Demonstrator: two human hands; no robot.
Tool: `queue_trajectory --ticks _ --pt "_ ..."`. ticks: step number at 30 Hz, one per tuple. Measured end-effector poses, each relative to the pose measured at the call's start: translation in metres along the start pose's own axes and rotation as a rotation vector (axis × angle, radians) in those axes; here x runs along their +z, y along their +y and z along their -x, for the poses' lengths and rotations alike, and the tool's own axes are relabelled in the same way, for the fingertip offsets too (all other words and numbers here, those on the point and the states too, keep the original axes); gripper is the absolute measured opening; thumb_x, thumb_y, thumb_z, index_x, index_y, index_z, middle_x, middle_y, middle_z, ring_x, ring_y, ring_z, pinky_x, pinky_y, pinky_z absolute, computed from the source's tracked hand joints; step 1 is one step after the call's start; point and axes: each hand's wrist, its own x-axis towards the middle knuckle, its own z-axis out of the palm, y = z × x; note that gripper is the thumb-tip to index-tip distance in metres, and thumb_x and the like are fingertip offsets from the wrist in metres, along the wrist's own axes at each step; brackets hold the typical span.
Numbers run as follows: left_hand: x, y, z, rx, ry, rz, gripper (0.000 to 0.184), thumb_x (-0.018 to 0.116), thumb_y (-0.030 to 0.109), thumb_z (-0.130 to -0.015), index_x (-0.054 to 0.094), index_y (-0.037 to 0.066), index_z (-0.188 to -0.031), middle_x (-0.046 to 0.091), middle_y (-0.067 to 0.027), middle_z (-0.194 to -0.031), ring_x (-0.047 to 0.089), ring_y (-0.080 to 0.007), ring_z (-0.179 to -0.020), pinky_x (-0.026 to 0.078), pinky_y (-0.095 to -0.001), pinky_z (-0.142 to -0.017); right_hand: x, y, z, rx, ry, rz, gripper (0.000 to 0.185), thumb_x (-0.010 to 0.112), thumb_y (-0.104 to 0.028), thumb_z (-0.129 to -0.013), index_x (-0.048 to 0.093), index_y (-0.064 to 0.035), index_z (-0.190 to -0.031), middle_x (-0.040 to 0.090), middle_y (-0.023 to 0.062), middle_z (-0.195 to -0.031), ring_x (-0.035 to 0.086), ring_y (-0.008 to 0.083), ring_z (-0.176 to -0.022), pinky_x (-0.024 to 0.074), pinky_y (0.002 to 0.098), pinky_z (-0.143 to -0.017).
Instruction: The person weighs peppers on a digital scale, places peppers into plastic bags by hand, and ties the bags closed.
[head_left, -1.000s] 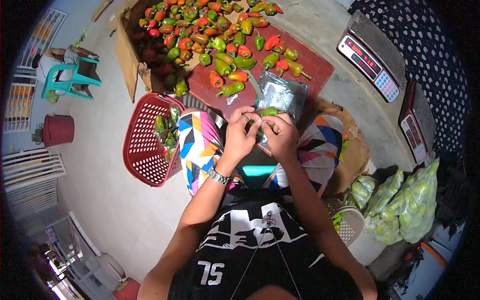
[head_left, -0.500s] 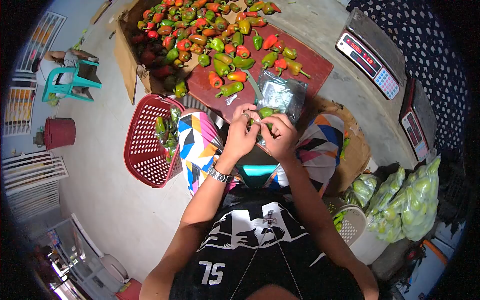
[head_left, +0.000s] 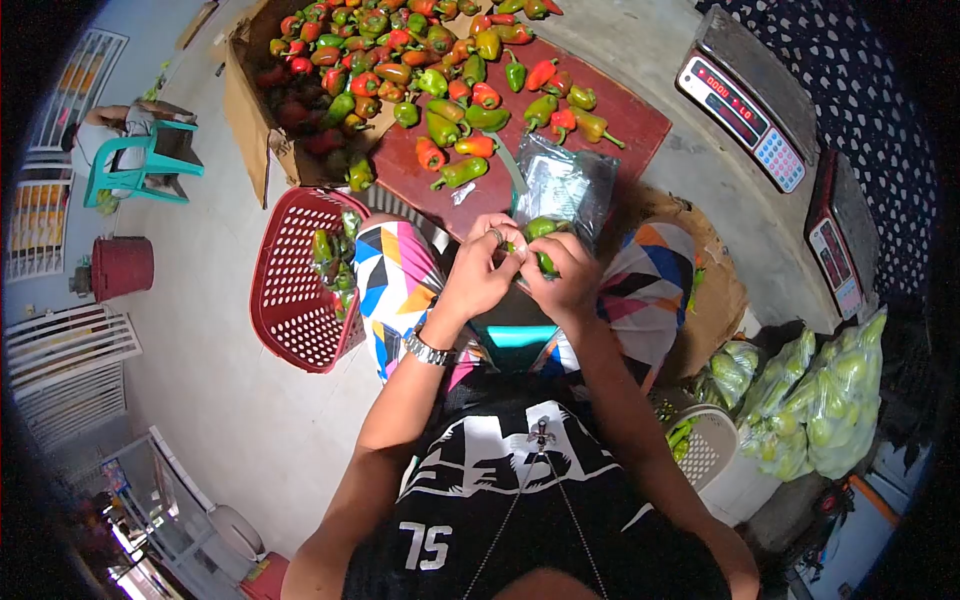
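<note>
At the near edge of the red tabletop, my left hand (head_left: 482, 268) and my right hand (head_left: 562, 278) meet, fingertips pinched together. Between them is what looks like the top of a clear plastic bag with green peppers (head_left: 546, 227) in it; my fingers hide much of it. Just beyond my hands lies a stack of clear plastic bags (head_left: 568, 185). Loose red and green peppers (head_left: 462, 172) are spread over the red tabletop (head_left: 640, 135).
A cardboard box (head_left: 245, 130) full of peppers stands at the far left. Beside my left leg is a red basket (head_left: 290, 300) with bagged peppers. Two digital scales (head_left: 735, 115) sit on the right ledge. Bags of green vegetables (head_left: 835, 400) stand at lower right, near a beige basket (head_left: 712, 450).
My hands stay pinched together in nearly the same place, with only small finger movements. The camera view has shifted slightly.
</note>
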Motion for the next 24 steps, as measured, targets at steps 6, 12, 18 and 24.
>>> queue_trajectory --ticks 6,12,18,24 --pt "-0.011 -0.005 -0.003 0.083 -0.094 -0.084 0.017 0.074 0.005 -0.088 0.069 0.003 -0.104 0.060 -0.0134 -0.118 0.062 -0.0279 -0.105 0.050 -0.0346 -0.087 -0.001 0.003 -0.004 0.027 -0.080 -0.004 0.016 0.078 -0.009 -0.073 0.068 -0.0095 -0.086 0.065 0.0100 -0.090 0.068 0.0336 -0.084 0.0558 0.0427 -0.074" --pt "-0.015 -0.016 -0.011 -0.136 -0.156 0.088 0.011 0.072 0.008 -0.093 0.070 0.001 -0.102 0.060 -0.0089 -0.109 0.060 -0.0208 -0.099 0.048 -0.0322 -0.086 -0.004 0.002 -0.001 0.202 -0.107 -0.038 0.016 0.078 -0.008 -0.079 0.068 -0.0092 -0.092 0.066 0.0101 -0.093 0.068 0.0340 -0.086 0.0552 0.0430 -0.075" --pt "-0.002 -0.024 -0.009 -0.184 -0.138 0.237 0.012 0.067 0.009 -0.097 0.069 -0.003 -0.098 0.061 -0.0087 -0.109 0.057 -0.0215 -0.106 0.045 -0.0317 -0.093 -0.004 -0.007 0.012 0.216 -0.102 -0.055 0.017 0.076 -0.007 -0.082 0.069 -0.0096 -0.096 0.067 0.0097 -0.096 0.069 0.0337 -0.088 0.0556 0.0427 -0.077" --pt "-0.001 -0.023 -0.010 -0.296 -0.135 0.318 0.012 0.064 0.006 -0.098 0.068 -0.005 -0.098 0.062 -0.0100 -0.111 0.057 -0.0217 -0.108 0.045 -0.0323 -0.094 -0.004 -0.003 0.010 0.181 -0.096 -0.058 0.019 0.076 -0.007 -0.082 0.071 -0.0089 -0.100 0.069 0.0101 -0.099 0.070 0.0330 -0.089 0.0561 0.0428 -0.078"
